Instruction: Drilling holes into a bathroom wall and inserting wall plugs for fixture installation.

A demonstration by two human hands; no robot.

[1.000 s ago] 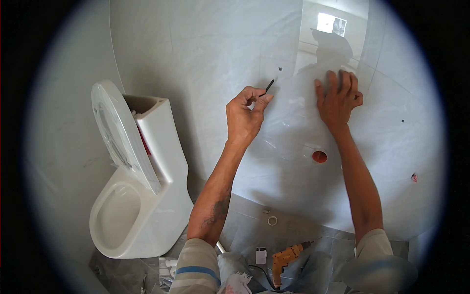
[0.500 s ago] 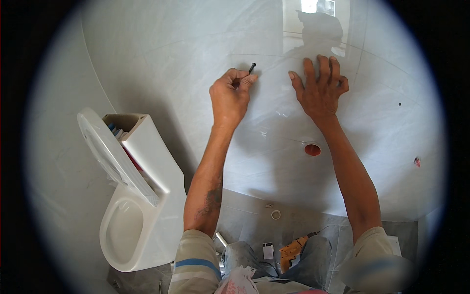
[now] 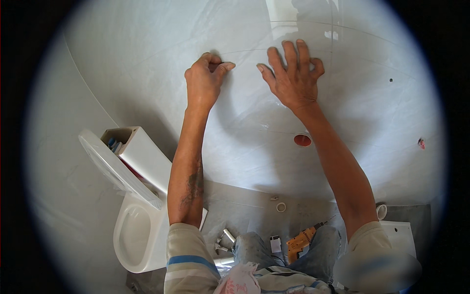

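My left hand is closed in a pinch close to the light grey marbled wall, its thumb and forefinger curled together. What it grips, if anything, is hidden by the fingers. To its right my right hand rests with spread, bent fingers, the tips against the wall. It holds nothing. Below the right wrist, a round reddish pipe opening is set in the wall. Farther right is a small dark hole.
A white toilet with its lid raised and its tank uncovered stands at left. On the grey tiled floor lie a yellow power drill, a small white-and-black box, a pale ring and a metal fitting. Red scrap protrudes at right.
Both hands have shifted left and slightly up in the picture as the view moved. The thin black piece that showed in my left fingers is out of sight now.
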